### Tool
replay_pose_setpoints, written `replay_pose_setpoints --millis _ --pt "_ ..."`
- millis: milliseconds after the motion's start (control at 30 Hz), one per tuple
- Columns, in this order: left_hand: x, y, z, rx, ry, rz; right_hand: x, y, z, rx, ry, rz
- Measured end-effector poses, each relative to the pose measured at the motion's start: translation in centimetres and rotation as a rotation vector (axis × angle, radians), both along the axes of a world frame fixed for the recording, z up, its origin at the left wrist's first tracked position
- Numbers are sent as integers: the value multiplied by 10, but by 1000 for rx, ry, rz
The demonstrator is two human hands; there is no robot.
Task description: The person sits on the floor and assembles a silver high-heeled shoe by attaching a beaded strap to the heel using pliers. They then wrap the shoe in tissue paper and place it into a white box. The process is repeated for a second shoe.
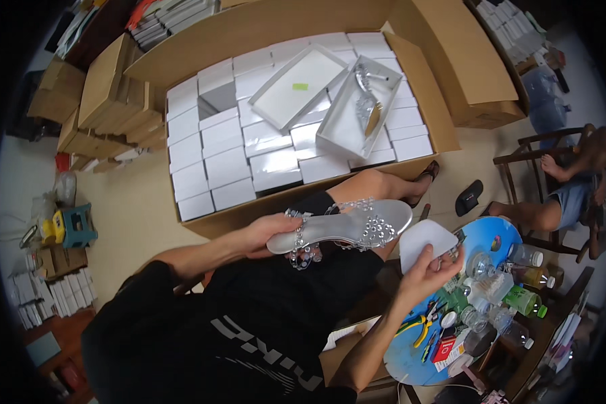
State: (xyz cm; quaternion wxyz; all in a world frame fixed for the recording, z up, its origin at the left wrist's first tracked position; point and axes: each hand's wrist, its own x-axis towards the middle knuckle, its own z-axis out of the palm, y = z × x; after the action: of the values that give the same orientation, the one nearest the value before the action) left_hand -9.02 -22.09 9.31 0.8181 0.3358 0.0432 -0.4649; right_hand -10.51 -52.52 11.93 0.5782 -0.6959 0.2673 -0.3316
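Note:
My left hand (266,234) grips a silver-soled sandal (337,229) by its heel end, with the toe pointing right. Clear straps studded with shiny stones cross the sandal. Just right of the toe, my right hand (434,273) pinches a thin white rounded sheet (424,241); its material is unclear. Beyond my hands stands a large open carton (229,225) packed with white shoeboxes (274,168). On top of these sits an open shoebox (331,131) holding another clear-strapped shoe (366,108). The shoebox lid (293,87), bearing a green sticker, lies beside it.
To the right, a round blue table (397,357) carries plastic bottles (512,326), yellow-handled pliers (421,331) and a red packet (444,349). Another person's legs (542,214) rest by a wooden chair (518,161). A black slipper (469,197) lies on the floor. Cardboard boxes (108,87) stack at left.

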Motion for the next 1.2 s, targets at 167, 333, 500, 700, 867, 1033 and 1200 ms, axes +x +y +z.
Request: replay_pose_setpoints --millis 167,333,500,700,867,1033,1200 --pt "11 17 -8 189 -72 -206 -7 1 -9 395 298 615" --pt "18 23 -11 211 11 -137 -16 28 -1 1107 167 721" --pt "27 31 -9 578 -101 -14 -12 47 6 744 447 738" --pt "19 -2 32 1055 -945 527 -15 58 1 710 483 599" --pt "17 -49 47 690 -377 -60 -15 72 7 580 479 641" --pt "17 -59 15 380 146 28 -21 75 1 478 466 687" --pt "13 -75 18 437 240 126 -29 73 -1 473 443 658"
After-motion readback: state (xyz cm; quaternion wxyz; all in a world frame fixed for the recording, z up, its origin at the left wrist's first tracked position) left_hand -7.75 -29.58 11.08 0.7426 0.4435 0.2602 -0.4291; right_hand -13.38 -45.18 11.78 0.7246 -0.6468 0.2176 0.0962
